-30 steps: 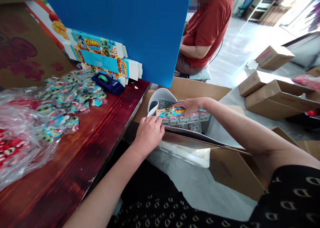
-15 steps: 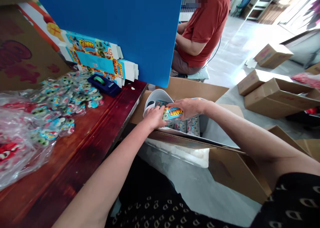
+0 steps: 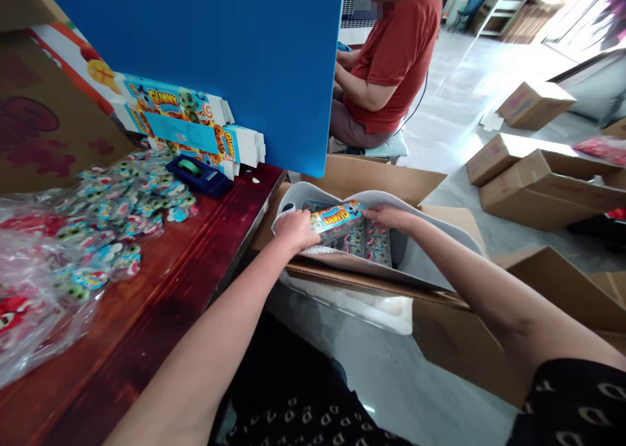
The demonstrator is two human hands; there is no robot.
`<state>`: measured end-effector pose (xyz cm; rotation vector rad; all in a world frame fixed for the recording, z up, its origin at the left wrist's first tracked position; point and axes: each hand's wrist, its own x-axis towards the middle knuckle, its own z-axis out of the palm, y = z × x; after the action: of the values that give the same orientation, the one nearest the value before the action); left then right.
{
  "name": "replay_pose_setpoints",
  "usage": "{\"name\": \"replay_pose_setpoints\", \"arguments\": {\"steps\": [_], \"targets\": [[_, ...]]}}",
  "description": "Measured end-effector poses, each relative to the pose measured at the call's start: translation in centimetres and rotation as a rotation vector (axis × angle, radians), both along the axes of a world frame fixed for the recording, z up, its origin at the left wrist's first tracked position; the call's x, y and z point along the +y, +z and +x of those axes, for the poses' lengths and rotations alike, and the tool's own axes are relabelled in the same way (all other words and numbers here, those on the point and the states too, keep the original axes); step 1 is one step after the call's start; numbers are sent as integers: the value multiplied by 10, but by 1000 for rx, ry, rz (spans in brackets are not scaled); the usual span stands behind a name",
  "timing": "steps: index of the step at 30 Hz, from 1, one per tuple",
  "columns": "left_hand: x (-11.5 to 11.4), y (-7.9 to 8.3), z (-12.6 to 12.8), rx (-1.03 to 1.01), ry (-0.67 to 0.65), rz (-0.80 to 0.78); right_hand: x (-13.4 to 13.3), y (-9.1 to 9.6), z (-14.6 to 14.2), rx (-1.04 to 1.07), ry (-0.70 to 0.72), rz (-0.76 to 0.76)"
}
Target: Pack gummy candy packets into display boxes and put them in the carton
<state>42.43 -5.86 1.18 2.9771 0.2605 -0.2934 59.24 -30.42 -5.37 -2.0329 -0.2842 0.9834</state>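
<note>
A blue printed gummy candy box (image 3: 337, 218) with a see-through side lies tilted over the packed carton. My left hand (image 3: 296, 231) is closed round its left end. At the other end, the fingers of my right hand (image 3: 388, 218) press against the box. Beneath it, similar filled candy boxes (image 3: 377, 245) stand in rows inside a large cardboard carton (image 3: 372, 172). A grey-white foam liner (image 3: 430, 227) curves up along the carton's inner wall.
On the dark red table (image 3: 195, 263) lie many small wrapped candies (image 3: 122, 198), a blue tape dispenser (image 3: 199, 174) and a plastic bag (image 3: 39, 289). Flat printed boxes (image 3: 180, 123) lean against a blue panel (image 3: 205, 55). A person in red (image 3: 401, 61) sits beyond; cartons (image 3: 542, 185) stand on the floor.
My right hand has slid from over the top of the candy box to its right end, uncovering the printed face. My left hand stays at the left end.
</note>
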Motion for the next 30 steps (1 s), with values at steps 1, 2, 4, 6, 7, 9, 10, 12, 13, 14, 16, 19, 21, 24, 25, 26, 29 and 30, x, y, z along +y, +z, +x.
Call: {"name": "replay_pose_setpoints", "arguments": {"steps": [1, 2, 4, 6, 7, 9, 10, 12, 13, 14, 16, 19, 21, 24, 25, 26, 29, 30], "targets": [[3, 1, 2, 19, 28, -9, 1, -5, -7, 80, -57, 28], [6, 3, 4, 38, 52, -19, 4, -10, -14, 157, -108, 67], [9, 5, 5, 73, 92, -38, 11, -21, -29, 300, -176, 217], [12, 6, 4, 100, 125, -60, 21, -33, -45, 414, -258, 422], [13, 6, 2, 113, 141, -77, 27, -40, -53, 443, -315, 511], [15, 6, -1, 127, 165, -115, 40, -52, -70, 451, -412, 627], [17, 5, -2, 128, 172, -133, 46, -57, -77, 457, -449, 667], [19, 5, -6, 121, 180, -161, 60, -62, -89, 491, -495, 730], [21, 5, -8, 116, 185, -175, 67, -63, -93, 512, -509, 762], [22, 4, -9, 111, 194, -191, 74, -63, -95, 528, -524, 793], [23, 3, -13, 100, 218, -222, 86, -60, -95, 542, -559, 843], [25, 1, -17, 61, 251, -235, 100, -55, -89, 528, -639, 884], [25, -1, -20, 41, 255, -240, 106, -52, -88, 512, -692, 904], [27, -2, -22, 40, 241, -269, 114, -49, -93, 495, -721, 955], [28, -3, -23, 43, 237, -282, 116, -48, -96, 505, -697, 980], [30, -3, -24, 45, 234, -294, 118, -48, -99, 524, -653, 1002], [32, -6, -28, 40, 232, -315, 122, -47, -105, 586, -514, 1018], [32, -8, -30, 32, 227, -314, 122, -47, -105, 584, -513, 1008]]}}
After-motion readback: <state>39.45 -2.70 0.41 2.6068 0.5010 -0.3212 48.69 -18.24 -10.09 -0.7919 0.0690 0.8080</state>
